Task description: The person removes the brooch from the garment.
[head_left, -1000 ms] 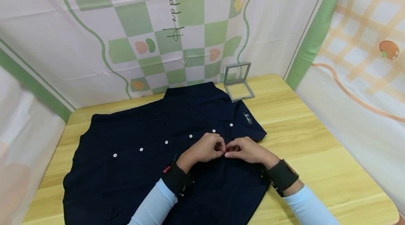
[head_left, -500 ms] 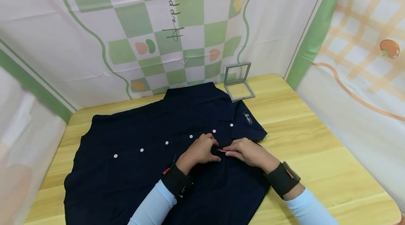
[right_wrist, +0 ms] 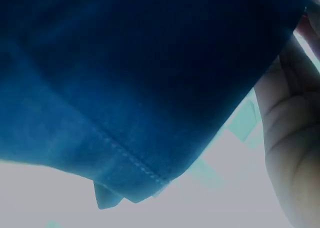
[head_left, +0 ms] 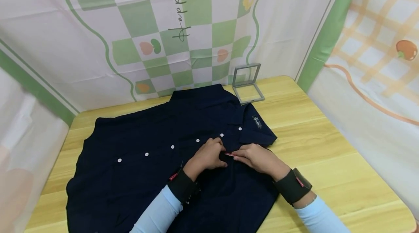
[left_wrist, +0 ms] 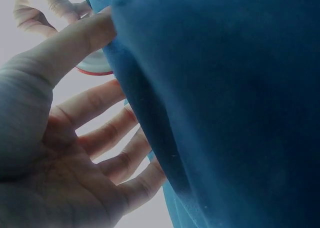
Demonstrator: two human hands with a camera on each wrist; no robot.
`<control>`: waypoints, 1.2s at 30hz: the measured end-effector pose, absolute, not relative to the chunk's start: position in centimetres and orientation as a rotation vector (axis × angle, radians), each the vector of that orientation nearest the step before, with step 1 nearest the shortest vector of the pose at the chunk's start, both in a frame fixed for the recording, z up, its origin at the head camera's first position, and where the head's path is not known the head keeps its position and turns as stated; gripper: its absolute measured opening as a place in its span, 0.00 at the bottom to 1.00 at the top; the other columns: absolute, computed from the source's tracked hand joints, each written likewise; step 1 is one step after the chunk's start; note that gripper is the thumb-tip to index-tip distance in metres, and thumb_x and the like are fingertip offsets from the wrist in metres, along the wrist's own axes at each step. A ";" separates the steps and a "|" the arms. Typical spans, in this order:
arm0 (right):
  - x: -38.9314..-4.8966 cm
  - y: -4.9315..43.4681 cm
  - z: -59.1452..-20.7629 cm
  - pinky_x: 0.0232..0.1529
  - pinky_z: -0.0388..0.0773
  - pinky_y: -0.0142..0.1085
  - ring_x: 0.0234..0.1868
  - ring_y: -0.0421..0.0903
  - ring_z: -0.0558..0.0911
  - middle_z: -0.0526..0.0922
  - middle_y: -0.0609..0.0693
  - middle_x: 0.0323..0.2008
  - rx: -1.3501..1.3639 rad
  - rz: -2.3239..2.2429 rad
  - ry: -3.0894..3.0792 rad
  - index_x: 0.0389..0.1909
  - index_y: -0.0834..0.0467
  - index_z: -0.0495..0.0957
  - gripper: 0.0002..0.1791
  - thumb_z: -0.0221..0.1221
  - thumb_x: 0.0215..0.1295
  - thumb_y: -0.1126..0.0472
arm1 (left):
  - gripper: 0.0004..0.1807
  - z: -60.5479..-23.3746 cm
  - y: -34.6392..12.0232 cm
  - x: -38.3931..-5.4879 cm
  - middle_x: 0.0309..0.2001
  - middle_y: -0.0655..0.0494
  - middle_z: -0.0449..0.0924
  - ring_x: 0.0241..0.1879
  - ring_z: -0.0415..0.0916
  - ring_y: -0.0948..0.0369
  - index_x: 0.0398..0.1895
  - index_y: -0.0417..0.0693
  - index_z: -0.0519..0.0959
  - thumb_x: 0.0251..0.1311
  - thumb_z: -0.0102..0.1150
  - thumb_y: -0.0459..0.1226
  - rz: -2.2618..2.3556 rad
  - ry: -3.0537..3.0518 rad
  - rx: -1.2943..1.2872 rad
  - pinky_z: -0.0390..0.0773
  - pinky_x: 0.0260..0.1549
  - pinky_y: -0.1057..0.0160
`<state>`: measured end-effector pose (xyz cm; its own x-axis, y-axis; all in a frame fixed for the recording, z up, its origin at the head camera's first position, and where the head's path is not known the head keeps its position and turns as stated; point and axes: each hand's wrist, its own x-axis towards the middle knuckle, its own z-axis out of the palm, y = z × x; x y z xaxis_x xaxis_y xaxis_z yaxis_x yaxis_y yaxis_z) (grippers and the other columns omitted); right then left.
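A dark navy shirt with a row of white buttons lies spread on the table. My right hand pinches a thin, flat red-and-pale piece near the upper part of the shirt. From the left wrist view this piece shows a round, red-rimmed edge, partly hidden by thumb and cloth. Just left of it, my left hand rests on the shirt, thumb apart from the fingers. Its fingers look relaxed in the left wrist view, tips against the navy cloth. Most of the right hand lies outside the right wrist view.
Beyond the shirt's collar stands an opened grey frame-like case with clear panels. The light wooden table extends to the right. A patterned cloth curtain hangs behind the table's back edge.
The left hand's fingertips have parted and drawn left from the right hand's. The red piece, earlier mostly hidden between both hands, now shows at the right fingertips. Little differs from half a second ago.
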<state>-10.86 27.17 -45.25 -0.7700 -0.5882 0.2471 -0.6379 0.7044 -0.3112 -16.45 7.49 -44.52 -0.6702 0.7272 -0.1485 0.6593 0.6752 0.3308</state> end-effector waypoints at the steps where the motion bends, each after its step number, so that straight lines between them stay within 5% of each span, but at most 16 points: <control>1: -10.8 27.2 -45.2 0.24 0.79 0.28 0.25 0.33 0.77 0.82 0.46 0.26 0.999 0.579 -2.783 0.40 0.58 0.85 0.10 0.58 0.63 0.60 | 0.24 -44.5 7.5 -16.5 0.48 0.57 0.74 0.43 0.68 0.59 0.47 0.48 0.83 0.46 0.70 0.49 0.363 2.623 1.111 0.78 0.41 0.62; 36: -10.7 27.3 -45.4 0.21 0.78 0.27 0.24 0.34 0.76 0.80 0.45 0.23 0.985 0.481 -2.722 0.33 0.58 0.85 0.06 0.61 0.60 0.63 | 0.23 -44.6 7.5 -16.4 0.46 0.56 0.76 0.42 0.70 0.60 0.45 0.47 0.83 0.46 0.70 0.48 0.379 2.643 1.109 0.79 0.39 0.62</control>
